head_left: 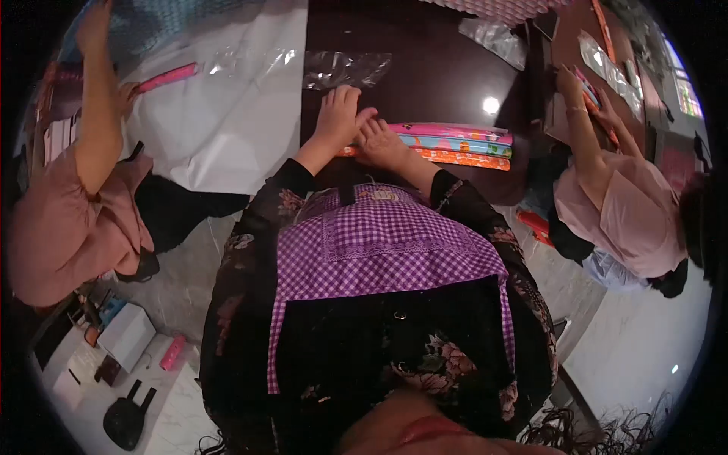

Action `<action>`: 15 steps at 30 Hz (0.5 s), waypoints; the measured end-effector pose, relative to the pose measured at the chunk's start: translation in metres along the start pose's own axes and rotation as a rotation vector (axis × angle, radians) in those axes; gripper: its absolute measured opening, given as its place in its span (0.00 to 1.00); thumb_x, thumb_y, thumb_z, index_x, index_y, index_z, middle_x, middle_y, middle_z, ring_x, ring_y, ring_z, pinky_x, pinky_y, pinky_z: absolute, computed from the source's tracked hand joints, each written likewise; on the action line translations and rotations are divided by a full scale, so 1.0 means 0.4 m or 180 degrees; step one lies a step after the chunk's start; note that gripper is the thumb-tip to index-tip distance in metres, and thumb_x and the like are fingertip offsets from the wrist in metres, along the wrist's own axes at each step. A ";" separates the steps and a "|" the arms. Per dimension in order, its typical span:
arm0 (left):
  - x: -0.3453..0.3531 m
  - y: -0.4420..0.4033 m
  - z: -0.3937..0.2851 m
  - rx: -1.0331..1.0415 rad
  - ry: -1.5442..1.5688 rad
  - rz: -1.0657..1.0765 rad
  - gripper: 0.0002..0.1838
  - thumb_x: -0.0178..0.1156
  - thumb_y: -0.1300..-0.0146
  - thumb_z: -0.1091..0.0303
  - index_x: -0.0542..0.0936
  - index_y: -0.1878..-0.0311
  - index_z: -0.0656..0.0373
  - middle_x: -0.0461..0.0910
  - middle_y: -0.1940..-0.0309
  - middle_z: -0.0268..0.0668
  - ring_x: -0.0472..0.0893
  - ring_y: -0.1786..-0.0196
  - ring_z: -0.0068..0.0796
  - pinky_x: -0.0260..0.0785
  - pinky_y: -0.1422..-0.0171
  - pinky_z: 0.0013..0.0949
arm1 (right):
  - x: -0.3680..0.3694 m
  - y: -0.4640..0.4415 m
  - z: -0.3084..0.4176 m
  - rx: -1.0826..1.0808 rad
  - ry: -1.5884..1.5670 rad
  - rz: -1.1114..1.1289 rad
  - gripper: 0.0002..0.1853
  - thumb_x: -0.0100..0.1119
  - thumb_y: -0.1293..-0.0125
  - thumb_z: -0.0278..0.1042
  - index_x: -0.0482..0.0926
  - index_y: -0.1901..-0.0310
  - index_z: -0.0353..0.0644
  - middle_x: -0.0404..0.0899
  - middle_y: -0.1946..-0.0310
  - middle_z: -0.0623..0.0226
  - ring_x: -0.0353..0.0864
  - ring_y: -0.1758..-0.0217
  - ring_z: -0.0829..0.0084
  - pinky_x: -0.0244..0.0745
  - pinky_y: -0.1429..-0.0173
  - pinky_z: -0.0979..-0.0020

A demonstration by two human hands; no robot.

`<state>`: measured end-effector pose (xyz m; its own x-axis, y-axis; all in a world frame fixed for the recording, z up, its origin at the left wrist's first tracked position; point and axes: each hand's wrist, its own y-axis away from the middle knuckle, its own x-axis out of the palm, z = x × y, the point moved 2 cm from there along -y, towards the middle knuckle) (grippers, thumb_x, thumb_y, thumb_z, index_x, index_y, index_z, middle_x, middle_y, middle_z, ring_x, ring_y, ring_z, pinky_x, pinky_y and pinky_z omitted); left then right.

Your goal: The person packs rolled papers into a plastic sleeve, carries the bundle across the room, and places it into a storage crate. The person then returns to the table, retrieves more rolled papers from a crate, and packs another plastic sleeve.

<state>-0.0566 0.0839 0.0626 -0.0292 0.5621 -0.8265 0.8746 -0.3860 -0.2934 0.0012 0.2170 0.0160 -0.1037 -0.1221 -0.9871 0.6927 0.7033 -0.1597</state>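
A stack of slim printed rolls, pink, light blue and orange (455, 144), lies crosswise on the dark table just in front of me. My right hand (383, 144) rests flat over their left part, fingers spread forward. Beside it, my left hand (336, 120) lies with fingers stretched out and the thumb toward the right hand; an orange end of a roll shows below it. Beyond my left hand is a clear plastic sleeve (347, 70), crumpled on the table. Whether the rolls are paper or cloth I cannot tell.
A white sheet (220, 106) covers the table's left side. There, a person's arm (98, 114) reaches forward near a pink roll (168, 77). On the right, another person (618, 205) handles a printed roll (588, 91). More clear plastic (497, 42) lies at the far right.
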 end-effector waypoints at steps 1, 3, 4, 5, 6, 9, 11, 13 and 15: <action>0.011 -0.050 -0.024 0.0006 -0.0046 -0.0113 0.27 0.64 0.41 0.47 0.73 0.50 0.60 0.72 0.52 0.43 0.74 0.49 0.47 0.67 0.44 0.46 | -0.002 0.001 -0.006 0.0012 -0.0313 0.0064 0.32 0.64 0.46 0.52 0.72 0.48 0.34 0.75 0.52 0.53 0.73 0.46 0.56 0.67 0.46 0.58; 0.050 -0.136 -0.055 0.0027 -0.0349 -0.0345 0.27 0.63 0.41 0.44 0.73 0.53 0.61 0.73 0.56 0.43 0.75 0.51 0.47 0.69 0.49 0.47 | -0.020 -0.006 0.003 0.0194 -0.0378 0.0132 0.31 0.64 0.46 0.52 0.73 0.49 0.35 0.75 0.54 0.55 0.73 0.47 0.57 0.67 0.48 0.60; 0.069 -0.171 -0.066 -0.0013 -0.0465 -0.0317 0.28 0.63 0.42 0.43 0.73 0.54 0.61 0.73 0.57 0.43 0.75 0.52 0.47 0.70 0.50 0.47 | -0.019 -0.008 0.000 0.0166 -0.0339 0.0244 0.30 0.64 0.46 0.52 0.73 0.49 0.35 0.75 0.52 0.55 0.73 0.48 0.58 0.66 0.49 0.61; 0.083 -0.203 -0.072 -0.0065 -0.0598 -0.0293 0.28 0.64 0.43 0.42 0.74 0.56 0.61 0.73 0.57 0.43 0.75 0.53 0.46 0.70 0.52 0.48 | -0.026 -0.001 -0.002 0.0174 -0.0341 0.0075 0.31 0.64 0.47 0.52 0.73 0.49 0.35 0.75 0.52 0.55 0.73 0.48 0.59 0.66 0.49 0.61; 0.112 -0.223 -0.063 -0.0088 -0.0791 -0.0260 0.28 0.66 0.46 0.43 0.75 0.58 0.60 0.73 0.58 0.42 0.76 0.54 0.44 0.71 0.53 0.47 | -0.040 0.001 0.002 0.0168 -0.0354 -0.0088 0.31 0.64 0.47 0.52 0.73 0.49 0.34 0.75 0.51 0.55 0.73 0.48 0.59 0.66 0.49 0.61; 0.155 -0.254 -0.023 -0.0158 -0.1162 -0.0079 0.26 0.68 0.48 0.46 0.76 0.59 0.59 0.73 0.58 0.41 0.76 0.54 0.43 0.71 0.54 0.45 | -0.022 -0.002 0.006 0.0272 -0.0300 -0.0024 0.34 0.65 0.49 0.52 0.71 0.46 0.34 0.74 0.50 0.54 0.72 0.47 0.59 0.65 0.47 0.61; 0.157 -0.260 0.016 -0.0147 -0.1189 -0.0042 0.18 0.67 0.46 0.55 0.78 0.61 0.60 0.73 0.59 0.41 0.77 0.54 0.43 0.72 0.54 0.45 | -0.027 -0.020 0.009 0.0363 -0.0479 0.0002 0.37 0.66 0.50 0.50 0.69 0.41 0.34 0.74 0.49 0.54 0.72 0.46 0.59 0.65 0.46 0.61; 0.171 -0.245 0.060 -0.0051 -0.1414 0.0180 0.12 0.64 0.45 0.63 0.79 0.63 0.60 0.74 0.60 0.42 0.78 0.54 0.44 0.73 0.54 0.46 | -0.033 -0.009 -0.002 0.0410 -0.0574 0.0039 0.39 0.66 0.49 0.49 0.67 0.39 0.34 0.73 0.48 0.54 0.73 0.46 0.59 0.65 0.45 0.61; 0.149 -0.215 0.099 -0.0103 -0.1448 0.0268 0.10 0.62 0.45 0.65 0.79 0.63 0.59 0.74 0.60 0.42 0.78 0.54 0.45 0.74 0.54 0.46 | -0.023 -0.008 -0.012 0.0426 -0.0649 0.0051 0.41 0.66 0.49 0.47 0.65 0.36 0.34 0.73 0.47 0.53 0.73 0.46 0.58 0.66 0.43 0.60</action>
<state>-0.1526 0.1215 0.0194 -0.1606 0.1490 -0.9757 0.8974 -0.3894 -0.2072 -0.0033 0.2192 0.0257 0.0448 -0.2600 -0.9646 0.7829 0.6089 -0.1277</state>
